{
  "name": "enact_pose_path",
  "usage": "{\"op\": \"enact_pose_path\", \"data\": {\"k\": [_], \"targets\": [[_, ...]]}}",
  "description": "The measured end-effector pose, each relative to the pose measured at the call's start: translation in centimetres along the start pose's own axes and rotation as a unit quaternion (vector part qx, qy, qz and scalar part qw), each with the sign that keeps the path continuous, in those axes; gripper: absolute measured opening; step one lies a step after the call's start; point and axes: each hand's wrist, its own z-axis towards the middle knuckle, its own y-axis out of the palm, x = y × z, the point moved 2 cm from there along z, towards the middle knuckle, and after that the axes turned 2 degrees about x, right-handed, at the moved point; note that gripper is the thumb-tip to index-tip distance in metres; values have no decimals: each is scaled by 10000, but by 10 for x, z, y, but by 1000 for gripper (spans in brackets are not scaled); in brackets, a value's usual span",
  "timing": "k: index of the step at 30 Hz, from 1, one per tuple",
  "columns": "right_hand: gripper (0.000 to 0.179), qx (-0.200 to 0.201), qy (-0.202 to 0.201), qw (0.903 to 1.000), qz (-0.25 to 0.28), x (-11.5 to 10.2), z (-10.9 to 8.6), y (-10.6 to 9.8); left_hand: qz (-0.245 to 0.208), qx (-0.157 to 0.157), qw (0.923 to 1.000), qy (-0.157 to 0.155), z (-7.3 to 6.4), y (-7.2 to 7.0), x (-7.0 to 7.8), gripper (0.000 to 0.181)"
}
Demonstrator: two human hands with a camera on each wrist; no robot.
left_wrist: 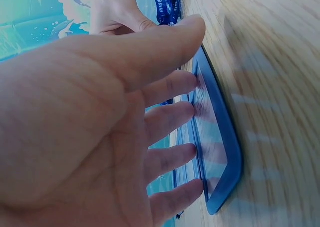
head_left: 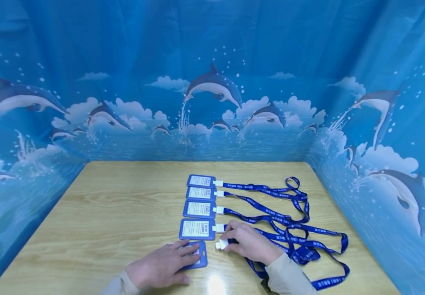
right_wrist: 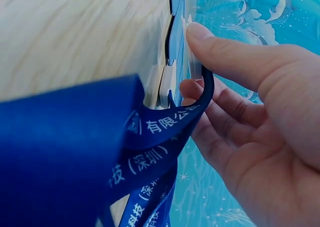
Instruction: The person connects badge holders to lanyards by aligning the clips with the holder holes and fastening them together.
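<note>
In the head view my left hand rests its fingertips on a blue card holder lying flat on the table. The left wrist view shows the fingers spread and fairly straight along the holder's clear face, with the thumb off to the side. My right hand pinches the white clip of a blue lanyard between thumb and fingers. A short gap separates this clip from the holder's slotted end. From the clip, the printed strap runs back past the right palm.
Several blue card holders lie in a column beyond the hands, each joined to a white clip. Their lanyards spread rightward in loose, overlapping loops. A dolphin-print curtain borders the wooden table at the back and sides.
</note>
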Motion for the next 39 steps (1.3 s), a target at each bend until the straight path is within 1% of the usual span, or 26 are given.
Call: {"op": "enact_pose_path", "data": {"k": [7,15,24,31,39], "targets": [[30,-59,143,9997,169,-2,1,3,103,62,9999,56,-1,0,1,62],[31,-63,81,9997,223,-2,3,4,129,56,9999,55,0,1,2,62],[33,-74,76,9998,185,-3,3,4,206,40,9998,61,2,1,3,61],[32,-100,139,9997,161,-5,4,3,316,245,9990,189,0,1,5,62],[32,-114,119,9998,98,-5,4,3,297,187,9992,176,2,0,5,62]]}}
